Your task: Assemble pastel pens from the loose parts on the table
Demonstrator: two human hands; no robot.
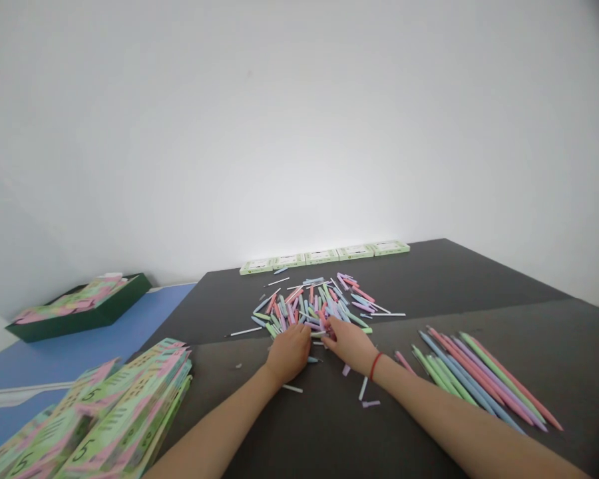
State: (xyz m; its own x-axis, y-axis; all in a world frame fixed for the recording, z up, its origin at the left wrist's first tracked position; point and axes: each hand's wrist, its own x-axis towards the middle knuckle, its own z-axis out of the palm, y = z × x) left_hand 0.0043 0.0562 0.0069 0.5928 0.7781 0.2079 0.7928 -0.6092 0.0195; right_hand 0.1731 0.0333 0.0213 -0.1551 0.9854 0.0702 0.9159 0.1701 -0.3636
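Both hands work at the near edge of a loose pile of short pastel pen parts (304,307), in pink, green, blue and purple, mixed with thin white refills (246,331). My left hand (289,349) is closed, its fingertips hidden behind the knuckles. Close beside it, my right hand (347,342), with a red string on the wrist, has thumb and fingers drawn together. A pale green piece (318,334) shows between the two hands; which hand grips it is unclear. Small purple bits (371,404) and a white refill (363,388) lie near my right wrist.
Long pastel pens (489,379) lie side by side at the right. Several flat green-and-white boxes (322,256) line the table's back. Stacked printed packets (110,412) sit at the front left. Beyond, a dark green box (84,322) holding packets stands on a blue surface (167,306).
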